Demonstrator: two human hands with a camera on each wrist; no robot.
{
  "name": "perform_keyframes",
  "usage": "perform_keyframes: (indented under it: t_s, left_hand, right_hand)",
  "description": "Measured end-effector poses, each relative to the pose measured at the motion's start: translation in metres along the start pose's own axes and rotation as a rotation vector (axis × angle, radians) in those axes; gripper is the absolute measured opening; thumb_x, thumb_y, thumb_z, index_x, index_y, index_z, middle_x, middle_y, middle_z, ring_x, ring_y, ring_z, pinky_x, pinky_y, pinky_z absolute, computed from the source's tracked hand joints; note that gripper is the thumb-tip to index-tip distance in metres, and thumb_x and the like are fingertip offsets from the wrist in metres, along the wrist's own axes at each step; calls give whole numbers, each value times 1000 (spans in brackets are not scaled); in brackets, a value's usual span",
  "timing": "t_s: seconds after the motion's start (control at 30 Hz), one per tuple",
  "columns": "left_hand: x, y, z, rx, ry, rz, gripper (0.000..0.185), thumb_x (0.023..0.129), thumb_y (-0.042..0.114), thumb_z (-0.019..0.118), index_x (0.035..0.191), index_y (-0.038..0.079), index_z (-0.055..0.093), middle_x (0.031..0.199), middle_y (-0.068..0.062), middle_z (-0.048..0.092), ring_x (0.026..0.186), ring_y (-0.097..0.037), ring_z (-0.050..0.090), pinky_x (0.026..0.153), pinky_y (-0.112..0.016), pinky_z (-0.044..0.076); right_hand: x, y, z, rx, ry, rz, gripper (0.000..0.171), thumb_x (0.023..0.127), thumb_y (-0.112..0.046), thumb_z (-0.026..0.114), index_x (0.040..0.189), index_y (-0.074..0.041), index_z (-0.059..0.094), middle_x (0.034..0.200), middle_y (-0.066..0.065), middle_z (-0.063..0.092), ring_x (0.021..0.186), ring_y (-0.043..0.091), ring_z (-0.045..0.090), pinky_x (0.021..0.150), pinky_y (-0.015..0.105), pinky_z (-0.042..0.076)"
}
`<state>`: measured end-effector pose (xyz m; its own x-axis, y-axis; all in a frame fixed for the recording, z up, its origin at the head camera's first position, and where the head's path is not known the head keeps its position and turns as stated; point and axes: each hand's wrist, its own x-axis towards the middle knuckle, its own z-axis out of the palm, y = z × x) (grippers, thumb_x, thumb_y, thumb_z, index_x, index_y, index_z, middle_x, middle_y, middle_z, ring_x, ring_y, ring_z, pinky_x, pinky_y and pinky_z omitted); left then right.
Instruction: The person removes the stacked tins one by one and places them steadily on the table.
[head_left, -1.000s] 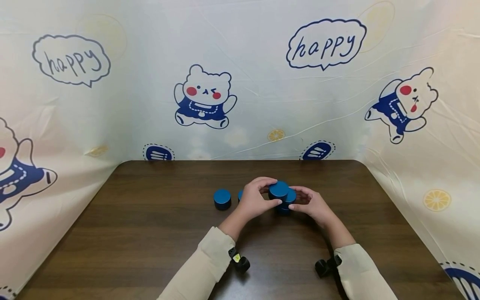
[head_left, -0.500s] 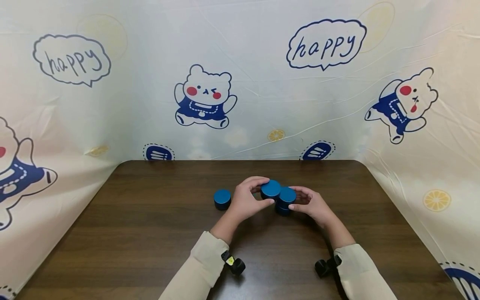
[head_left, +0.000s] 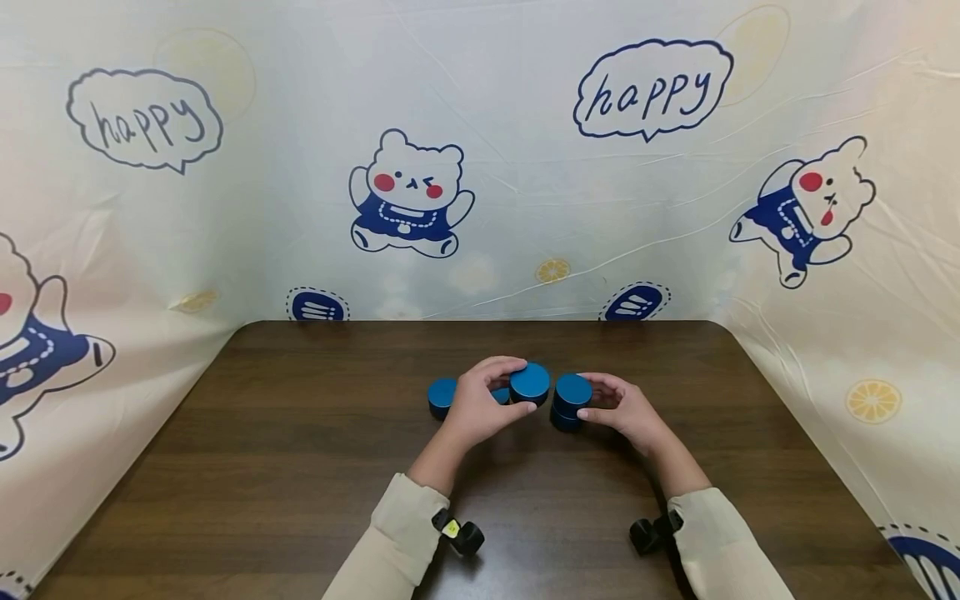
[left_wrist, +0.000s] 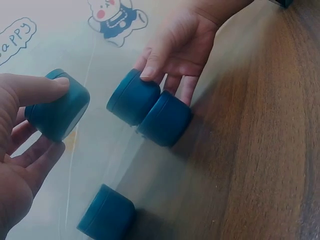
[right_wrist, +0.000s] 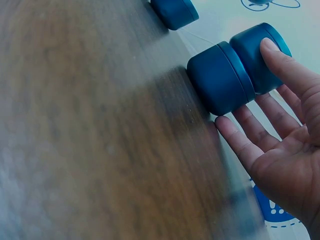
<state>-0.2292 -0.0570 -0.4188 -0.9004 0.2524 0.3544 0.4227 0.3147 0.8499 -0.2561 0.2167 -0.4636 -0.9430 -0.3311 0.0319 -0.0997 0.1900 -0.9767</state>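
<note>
My left hand pinches a small blue round tin between thumb and fingers, raised above the table. Just right of it, two more such tins stand stacked. The thumb and fingers of my right hand grip the upper tin, which sits on the lower tin. In the left wrist view a gap shows between the held tin and this stack. Another blue tin rests on the table left of my left hand. Behind that hand a further tin is mostly hidden.
A pale cloth printed with bears and "happy" bubbles hangs behind and at both sides of the table. Small black cameras are strapped at both wrists.
My left hand has moved left with its tin, away from over the stack. The right hand has stayed in place, gripping the upper tin.
</note>
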Motion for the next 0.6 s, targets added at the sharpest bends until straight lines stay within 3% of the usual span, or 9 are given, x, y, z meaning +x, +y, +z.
perform_keyframes:
  t_s: [0.6]
  left_hand:
    - [-6, -6, -15, -34, 50, -42, 53, 77, 14, 85, 126, 11, 66, 130, -4, 58, 117, -25, 59, 96, -40, 50]
  right_hand:
    - [0, 0, 0, 3, 8, -9, 57, 82, -11, 79, 134, -4, 55, 124, 15, 62, 110, 28, 58, 87, 31, 53]
